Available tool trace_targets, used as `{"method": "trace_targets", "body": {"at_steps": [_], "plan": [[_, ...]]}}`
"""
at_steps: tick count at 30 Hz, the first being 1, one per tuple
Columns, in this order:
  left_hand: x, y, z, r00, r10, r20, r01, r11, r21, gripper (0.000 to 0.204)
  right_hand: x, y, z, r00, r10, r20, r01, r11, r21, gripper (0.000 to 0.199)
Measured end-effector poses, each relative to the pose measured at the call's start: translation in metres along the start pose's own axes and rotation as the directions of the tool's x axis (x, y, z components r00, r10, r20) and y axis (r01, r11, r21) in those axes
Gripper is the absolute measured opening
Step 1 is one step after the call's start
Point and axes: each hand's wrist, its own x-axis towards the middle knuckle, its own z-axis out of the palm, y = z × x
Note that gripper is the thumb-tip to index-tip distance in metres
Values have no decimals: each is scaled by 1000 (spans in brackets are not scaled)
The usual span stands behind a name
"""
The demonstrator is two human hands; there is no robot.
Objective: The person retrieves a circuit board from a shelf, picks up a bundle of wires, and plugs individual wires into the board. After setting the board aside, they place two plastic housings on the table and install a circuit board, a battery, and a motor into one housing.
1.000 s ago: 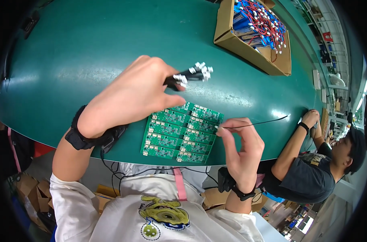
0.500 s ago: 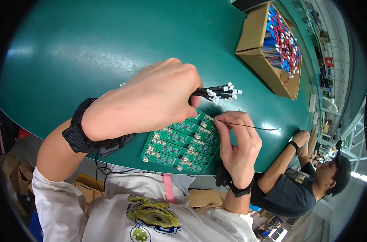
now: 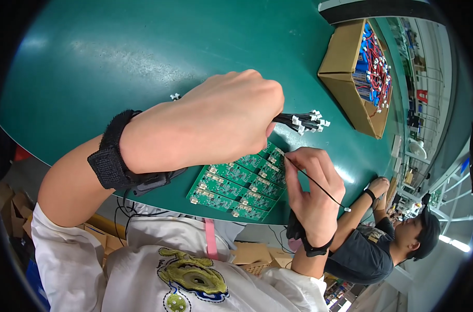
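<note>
My left hand (image 3: 215, 122) is closed around a bundle of thin black wires (image 3: 304, 121) with small white connectors at their ends, held above the green table (image 3: 117, 57). Below it lies a panel of green circuit boards (image 3: 236, 184) near the table's front edge. My right hand (image 3: 309, 192) pinches a single black wire (image 3: 320, 187) and presses its end against the panel's far right corner. The wire's other end trails off to the right. Both wrists wear black straps.
A cardboard box (image 3: 351, 67) filled with blue and red wired parts stands at the back right of the table. A small white connector (image 3: 175, 96) lies loose behind my left hand. Another person in a dark shirt (image 3: 372, 249) works at the right.
My left hand with the bundle has come closer and now covers more of the panel. My right hand has brought its single wire down onto the panel's right corner.
</note>
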Motion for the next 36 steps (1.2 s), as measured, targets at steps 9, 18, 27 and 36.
{"method": "trace_targets", "body": {"at_steps": [9, 18, 27, 36], "plan": [[0, -6, 2, 999, 34, -3, -34, 999, 15, 14, 23, 6, -15, 964, 37, 262, -62, 994, 86, 17], [-1, -8, 8, 996, 61, -71, -60, 998, 5, 13, 24, 1, -13, 962, 42, 272, -41, 999, -8, 14], [0, -6, 8, 997, 34, -63, -32, 999, 27, 12, 32, -2, -15, 948, 106, 299, -103, 994, -27, 15], [-2, -6, 8, 996, 44, -77, -40, 998, 52, 13, 37, -6, -16, 939, 132, 318, -126, 991, -40, 15]]}}
